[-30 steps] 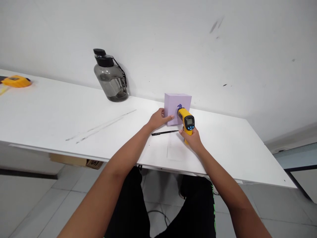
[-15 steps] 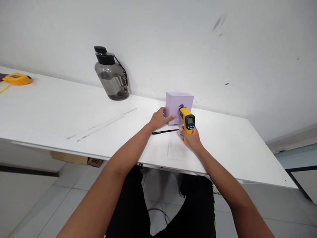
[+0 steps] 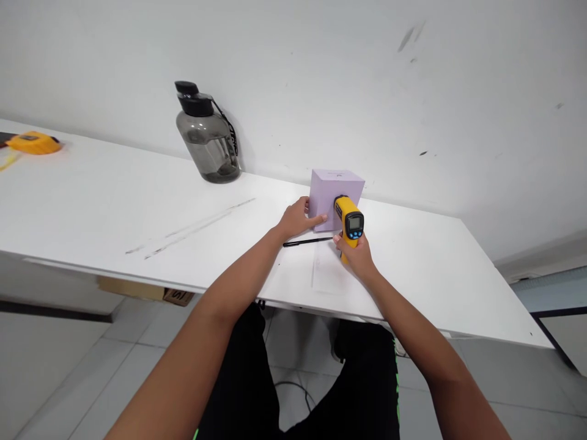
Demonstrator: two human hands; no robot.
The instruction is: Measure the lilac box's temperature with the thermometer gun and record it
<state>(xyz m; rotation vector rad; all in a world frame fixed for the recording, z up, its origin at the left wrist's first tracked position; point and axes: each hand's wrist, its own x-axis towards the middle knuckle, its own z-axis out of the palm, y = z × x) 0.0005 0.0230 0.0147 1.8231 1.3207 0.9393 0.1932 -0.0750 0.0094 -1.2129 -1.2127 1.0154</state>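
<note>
A pale purple box (image 3: 324,198) stands on the white table close to the wall. My left hand (image 3: 298,219) grips its left side, with the thumb across the front face and the fingers around the side. In my right hand (image 3: 358,253) is a yellow and black infrared thermometer (image 3: 347,209), held upright by its handle. Its nose is directed at the box's front face; whether it touches cannot be told. The small grey display faces me. A black pen (image 3: 305,242) lies just before the box, its right end near my right thumb.
A large grey water bottle (image 3: 208,146) with a black lid stands at the back, left of the box. The yellow tape measure (image 3: 34,143) lies at the far left. Below the table (image 3: 413,275) are a cardboard box (image 3: 132,288) and a cable (image 3: 296,385) on the floor.
The box has turned slightly, and the dark purple mark seen earlier above the thermometer's nose no longer shows. Both hands keep their holds. The whole view has shifted a little.
</note>
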